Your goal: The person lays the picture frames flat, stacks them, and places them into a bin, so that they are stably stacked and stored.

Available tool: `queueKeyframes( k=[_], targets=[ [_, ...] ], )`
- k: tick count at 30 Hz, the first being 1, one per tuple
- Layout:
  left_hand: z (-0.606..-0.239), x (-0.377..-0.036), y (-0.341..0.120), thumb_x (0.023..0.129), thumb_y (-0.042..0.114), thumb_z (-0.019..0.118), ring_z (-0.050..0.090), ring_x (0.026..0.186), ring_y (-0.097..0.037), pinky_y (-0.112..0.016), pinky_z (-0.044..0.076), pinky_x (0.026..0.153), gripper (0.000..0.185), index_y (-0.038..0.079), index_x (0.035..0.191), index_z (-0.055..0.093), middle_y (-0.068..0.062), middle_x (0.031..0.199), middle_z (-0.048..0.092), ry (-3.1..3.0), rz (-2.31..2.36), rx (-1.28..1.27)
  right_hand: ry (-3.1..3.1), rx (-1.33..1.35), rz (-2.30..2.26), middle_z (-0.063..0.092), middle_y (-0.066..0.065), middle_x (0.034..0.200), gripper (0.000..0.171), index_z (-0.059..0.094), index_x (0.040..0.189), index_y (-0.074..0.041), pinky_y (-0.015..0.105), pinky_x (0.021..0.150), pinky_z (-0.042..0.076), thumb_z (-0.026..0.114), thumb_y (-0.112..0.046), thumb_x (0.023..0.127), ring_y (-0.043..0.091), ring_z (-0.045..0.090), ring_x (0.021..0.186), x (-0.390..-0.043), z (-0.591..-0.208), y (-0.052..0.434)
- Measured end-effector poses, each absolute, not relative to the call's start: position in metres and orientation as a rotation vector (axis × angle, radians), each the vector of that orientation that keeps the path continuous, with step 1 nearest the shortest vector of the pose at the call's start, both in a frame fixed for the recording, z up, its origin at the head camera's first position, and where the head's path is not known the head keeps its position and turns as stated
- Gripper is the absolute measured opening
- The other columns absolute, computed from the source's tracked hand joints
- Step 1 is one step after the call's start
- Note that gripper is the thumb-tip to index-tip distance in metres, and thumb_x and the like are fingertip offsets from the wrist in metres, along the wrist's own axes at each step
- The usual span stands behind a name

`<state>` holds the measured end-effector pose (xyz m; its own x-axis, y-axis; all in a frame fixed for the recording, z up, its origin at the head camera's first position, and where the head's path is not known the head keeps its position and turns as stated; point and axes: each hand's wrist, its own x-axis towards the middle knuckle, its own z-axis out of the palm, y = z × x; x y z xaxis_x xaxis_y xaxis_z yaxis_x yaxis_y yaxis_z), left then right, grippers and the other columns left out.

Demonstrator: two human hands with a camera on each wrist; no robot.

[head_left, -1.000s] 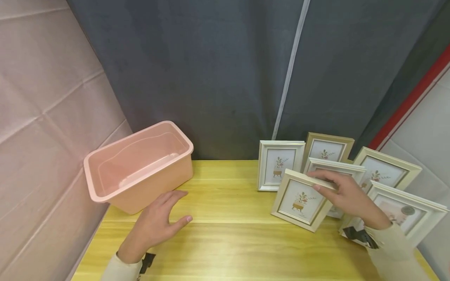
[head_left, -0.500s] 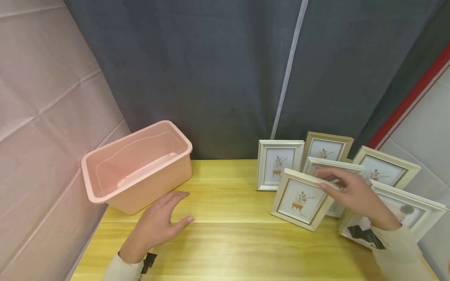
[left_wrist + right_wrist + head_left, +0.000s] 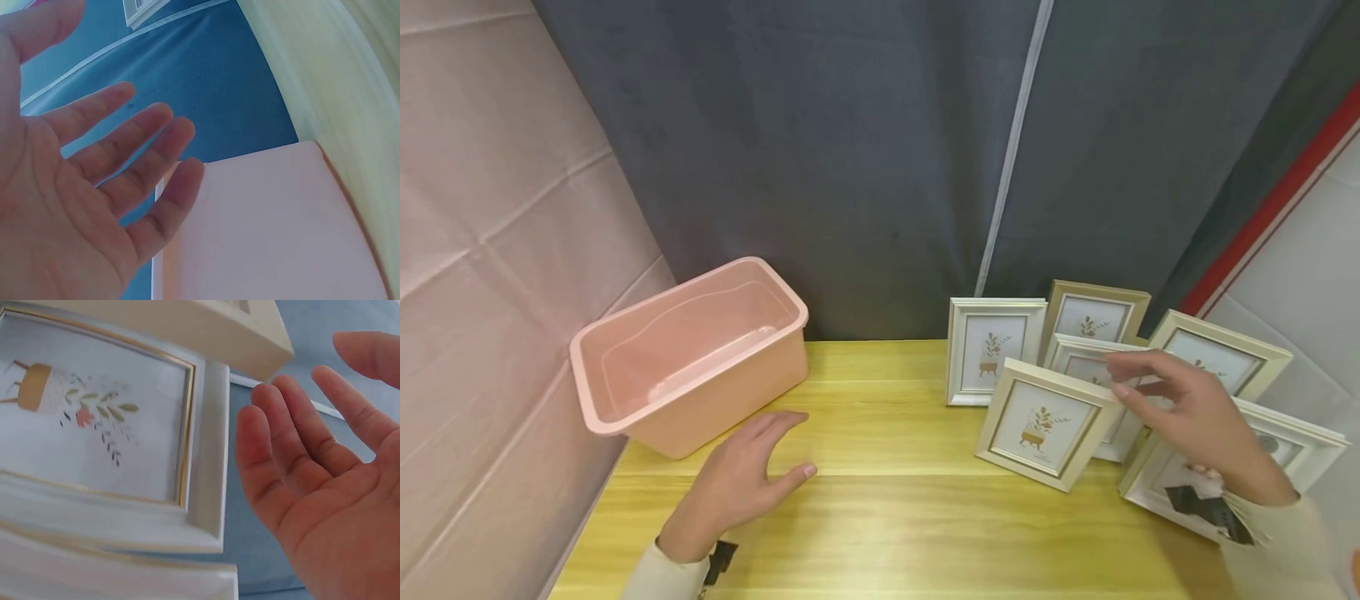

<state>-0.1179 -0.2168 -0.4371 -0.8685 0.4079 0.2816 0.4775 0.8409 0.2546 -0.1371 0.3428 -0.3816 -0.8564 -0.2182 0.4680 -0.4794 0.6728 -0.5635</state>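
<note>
In the head view my right hand (image 3: 1198, 421) hangs over the group of picture frames, fingers relaxed and holding nothing. Its fingertips overlap a white picture frame (image 3: 1075, 367) and come close to the top right corner of a cream picture frame (image 3: 1009, 408) standing in front. The right wrist view shows the spread fingers (image 3: 294, 425) beside a white frame with a plant print (image 3: 209, 450). My left hand (image 3: 737, 479), palm inward with thumb apart, hovers over the table, nearest the pink bin (image 3: 730, 392). Past its fingers, the left wrist view shows the bin's pale wall (image 3: 269, 231).
A white frame (image 3: 955, 354) stands at the back, left of a tan frame (image 3: 1138, 312). Farther right are another cream frame (image 3: 1273, 362) and a larger white frame (image 3: 1326, 437). Behind the yellow wooden table (image 3: 880, 517) hangs a dark grey curtain (image 3: 850, 167).
My right hand has let go of the front cream frame's top edge and drawn away to the right; that frame stays standing. The left hand has hardly moved.
</note>
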Motion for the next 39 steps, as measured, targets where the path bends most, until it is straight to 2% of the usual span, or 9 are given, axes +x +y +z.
queueKeyframes(
  k=[8,16,21,26,33,39],
  targets=[
    [-0.442,-0.117,-0.213,0.090,0.050,0.081,0.068,0.126,-0.026,-0.049,0.060,0.100,0.064,0.017,0.142,0.064,-0.002,0.140,0.069,-2.733,-0.487,-0.677,-2.499,0.400,1.015,0.070,-0.025,0.120,0.046,0.070,0.133,-0.008,0.000,0.080,0.049,0.078,0.006,0.090,-0.015,0.064,0.100,-0.123,-0.379,0.361],
    [-0.446,-0.114,-0.210,0.091,0.048,0.080,0.068,0.124,-0.025,-0.048,0.061,0.099,0.063,0.016,0.143,0.064,-0.002,0.139,0.069,-2.719,-0.532,-0.686,-2.445,0.310,0.950,0.067,-0.029,0.113,0.047,0.068,0.135,-0.003,-0.002,0.080,0.047,0.077,0.006,0.090,-0.018,0.060,0.098,-0.104,-0.381,0.377],
    [-0.450,-0.112,-0.204,0.091,0.044,0.081,0.069,0.117,-0.018,-0.043,0.063,0.093,0.064,0.014,0.144,0.063,-0.001,0.138,0.069,-2.683,-0.592,-0.721,-2.411,0.227,0.893,0.062,-0.036,0.114,0.047,0.068,0.135,-0.001,-0.004,0.077,0.044,0.076,0.008,0.090,-0.021,0.056,0.100,-0.095,-0.386,0.390],
    [-0.455,-0.109,-0.197,0.091,0.039,0.082,0.068,0.114,-0.013,-0.038,0.063,0.087,0.064,0.018,0.147,0.060,0.003,0.135,0.069,-2.647,-0.752,-0.735,-2.380,0.127,0.927,0.060,-0.037,0.112,0.049,0.067,0.136,0.000,-0.005,0.083,0.040,0.075,0.009,0.089,-0.021,0.054,0.102,-0.089,-0.393,0.400],
    [-0.457,-0.108,-0.182,0.093,0.035,0.081,0.066,0.116,-0.013,-0.034,0.062,0.087,0.064,0.025,0.150,0.055,0.007,0.137,0.066,-2.636,-0.987,-0.780,-2.246,0.207,0.971,0.063,-0.037,0.115,0.048,0.066,0.129,0.013,-0.004,0.087,0.041,0.071,0.021,0.082,-0.017,0.058,0.105,-0.083,-0.400,0.417],
    [-0.459,-0.106,-0.163,0.091,0.034,0.083,0.066,0.117,-0.012,-0.031,0.061,0.087,0.065,0.026,0.149,0.056,0.008,0.140,0.064,-2.628,-1.053,-0.828,-2.225,0.184,0.914,0.060,-0.042,0.115,0.047,0.069,0.129,0.009,-0.004,0.088,0.034,0.072,0.018,0.083,-0.021,0.054,0.108,-0.078,-0.404,0.427]
  ],
)
